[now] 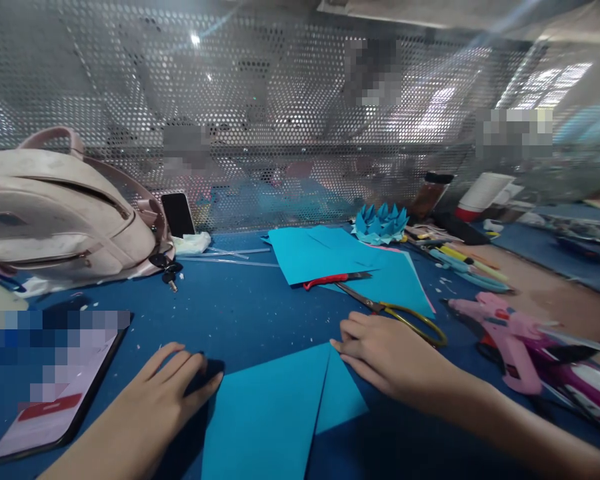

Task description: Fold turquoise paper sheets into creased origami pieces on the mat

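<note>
A folded sheet of blue paper (270, 413) lies on the blue table in front of me, with a slanting fold line running down from its top corner. My right hand (380, 350) has its fingertips closed at that top corner. To the left, my left hand (173, 380) rests on the table with fingers bent and apart. Its thumb tip touches the paper's left corner. Beyond my hands, more blue paper sheets (320, 250) are piled. A red-handled cutter knife (327, 280) lies on them, and scissors (380, 307) with yellow handles lie just behind my right hand.
At far left are a pale backpack (70, 213), keys (170, 273) and a phone (70, 393); another phone (178, 215) stands upright. A folded blue paper flower (381, 224) sits at the back. On the right lies a pink glue gun (505, 333). A perforated metal panel (260, 100) closes the back.
</note>
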Available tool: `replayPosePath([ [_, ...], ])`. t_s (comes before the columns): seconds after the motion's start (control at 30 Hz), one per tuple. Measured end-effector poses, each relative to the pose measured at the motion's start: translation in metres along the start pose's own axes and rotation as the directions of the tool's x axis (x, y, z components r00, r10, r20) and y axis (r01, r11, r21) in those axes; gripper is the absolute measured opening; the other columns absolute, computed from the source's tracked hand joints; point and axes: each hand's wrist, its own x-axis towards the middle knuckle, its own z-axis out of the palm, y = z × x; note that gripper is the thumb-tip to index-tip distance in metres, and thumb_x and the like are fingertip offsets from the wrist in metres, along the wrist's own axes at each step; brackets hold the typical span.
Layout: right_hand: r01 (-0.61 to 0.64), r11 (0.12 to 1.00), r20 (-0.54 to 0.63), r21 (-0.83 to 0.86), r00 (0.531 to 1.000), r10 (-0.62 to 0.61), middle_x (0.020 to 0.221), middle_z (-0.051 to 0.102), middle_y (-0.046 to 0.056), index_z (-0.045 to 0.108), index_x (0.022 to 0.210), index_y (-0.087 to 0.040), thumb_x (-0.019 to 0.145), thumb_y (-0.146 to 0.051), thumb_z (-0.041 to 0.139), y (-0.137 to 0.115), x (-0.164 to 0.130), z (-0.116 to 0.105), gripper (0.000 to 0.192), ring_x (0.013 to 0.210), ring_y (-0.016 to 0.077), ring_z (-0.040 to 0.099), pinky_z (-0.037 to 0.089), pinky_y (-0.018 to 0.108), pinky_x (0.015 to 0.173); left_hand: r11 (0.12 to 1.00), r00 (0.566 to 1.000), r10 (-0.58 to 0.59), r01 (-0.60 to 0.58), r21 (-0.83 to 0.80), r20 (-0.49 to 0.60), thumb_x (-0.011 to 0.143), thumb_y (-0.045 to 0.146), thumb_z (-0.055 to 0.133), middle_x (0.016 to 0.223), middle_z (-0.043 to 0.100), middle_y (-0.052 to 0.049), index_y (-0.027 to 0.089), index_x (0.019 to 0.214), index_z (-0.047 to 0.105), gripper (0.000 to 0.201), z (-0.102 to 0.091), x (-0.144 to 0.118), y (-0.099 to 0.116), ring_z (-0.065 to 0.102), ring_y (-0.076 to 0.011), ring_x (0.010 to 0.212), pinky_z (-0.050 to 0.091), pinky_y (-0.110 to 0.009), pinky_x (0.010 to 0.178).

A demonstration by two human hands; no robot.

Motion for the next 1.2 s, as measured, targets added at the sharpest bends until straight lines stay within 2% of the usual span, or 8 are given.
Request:
replayPosePath([
  [0.13, -0.117, 0.992, -0.02, 0.038, 0.993, 0.118, 0.081, 0.064, 0.004, 0.068, 0.077, -0.019, 0.091, -0.031, 0.059, 0.001, 0.006, 0.013, 0.021, 0.077, 0.0209, 0.059, 0.035, 0.03, 0.062, 0.999, 0.995, -0.035, 0.034, -0.008, -0.09, 0.065, 0.003, 0.047, 0.108, 0.067, -0.01, 0.028, 0.128, 0.061, 0.069, 0.013, -0.011, 0.003, 0.059, -0.0332, 0.101, 0.037, -0.054, 0.096],
  [0.37, -0.257, 0.956, -0.034, 0.141, 0.964, 0.264, 0.087, 0.063, 0.003, 0.06, 0.084, -0.018, 0.078, -0.035, 0.075, -0.003, 0.011, 0.02, 0.024, 0.074, 0.019, 0.06, 0.032, 0.025, 0.056, 0.997, 0.995, -0.081, 0.08, -0.013, -0.061, 0.066, 0.003, 0.044, 0.109, 0.066, -0.01, 0.028, 0.131, 0.057, 0.071, 0.022, -0.02, 0.006, 0.058, -0.0352, 0.104, 0.038, -0.056, 0.094],
  [0.53, -0.281, 0.878, 0.032, 0.388, 0.956, 0.292, 0.085, 0.059, -0.001, 0.054, 0.083, -0.02, 0.08, -0.036, 0.072, 0.004, 0.011, 0.018, 0.024, 0.072, 0.0149, 0.058, 0.032, 0.023, 0.057, 0.996, 0.995, -0.085, 0.086, 0.006, -0.05, 0.063, -0.001, 0.043, 0.113, 0.066, -0.009, 0.029, 0.132, 0.056, 0.077, 0.016, -0.018, 0.008, 0.058, -0.0342, 0.106, 0.038, -0.054, 0.095],
  [0.7, -0.299, 0.84, 0.093, 0.453, 0.953, 0.29, 0.083, 0.059, -0.003, 0.054, 0.08, -0.02, 0.079, -0.035, 0.073, 0.007, 0.014, 0.016, 0.024, 0.071, 0.0137, 0.056, 0.031, 0.023, 0.058, 0.999, 0.998, -0.028, 0.026, -0.035, -0.062, 0.067, 0.001, 0.045, 0.112, 0.067, -0.008, 0.03, 0.13, 0.058, 0.071, 0.007, -0.018, 0.002, 0.06, -0.0318, 0.101, 0.041, -0.048, 0.093],
  [0.87, -0.331, 0.783, 0.168, 0.527, 0.944, 0.285, 0.074, 0.063, -0.001, 0.059, 0.078, -0.019, 0.078, -0.029, 0.072, 0.006, 0.019, 0.012, 0.017, 0.068, 0.014, 0.057, 0.031, 0.021, 0.054, 0.995, 0.999, -0.028, 0.026, -0.1, -0.02, 0.062, 0.0, 0.044, 0.122, 0.064, -0.007, 0.032, 0.136, 0.052, 0.08, -0.008, -0.019, -0.003, 0.061, -0.0291, 0.103, 0.048, -0.041, 0.087],
  [1.0, -0.317, 0.734, 0.152, 0.6, 0.947, 0.284, 0.07, 0.063, 0.0, 0.065, 0.077, -0.017, 0.076, -0.026, 0.072, 0.008, 0.02, 0.017, 0.011, 0.064, 0.0143, 0.057, 0.034, 0.021, 0.054, 0.99, 0.997, -0.04, 0.049, -0.135, 0.065, 0.069, -0.001, 0.042, 0.108, 0.069, -0.009, 0.026, 0.123, 0.063, 0.063, -0.024, -0.005, 0.005, 0.066, -0.0287, 0.094, 0.052, -0.042, 0.08],
  [1.1, -0.244, 0.68, 0.097, 0.691, 0.964, 0.248, 0.07, 0.065, 0.001, 0.067, 0.074, -0.016, 0.08, -0.029, 0.068, 0.01, 0.018, 0.018, 0.014, 0.064, 0.0146, 0.057, 0.037, 0.022, 0.056, 0.967, 0.983, -0.146, 0.165, -0.195, 0.11, 0.083, 0.01, 0.052, 0.106, 0.068, -0.009, 0.023, 0.115, 0.066, 0.038, -0.028, 0.015, 0.018, 0.065, -0.0284, 0.095, 0.051, -0.042, 0.083],
  [1.2, -0.176, 0.597, 0.081, 0.783, 0.98, 0.183, 0.069, 0.064, 0.001, 0.067, 0.072, -0.016, 0.08, -0.032, 0.067, 0.007, 0.017, 0.016, 0.018, 0.064, 0.0141, 0.055, 0.038, 0.023, 0.058, 0.933, 0.988, -0.141, 0.151, -0.326, 0.055, 0.09, 0.023, 0.056, 0.122, 0.062, -0.009, 0.025, 0.138, 0.046, 0.049, -0.025, 0.04, 0.033, 0.061, -0.0268, 0.105, 0.048, -0.043, 0.091],
])
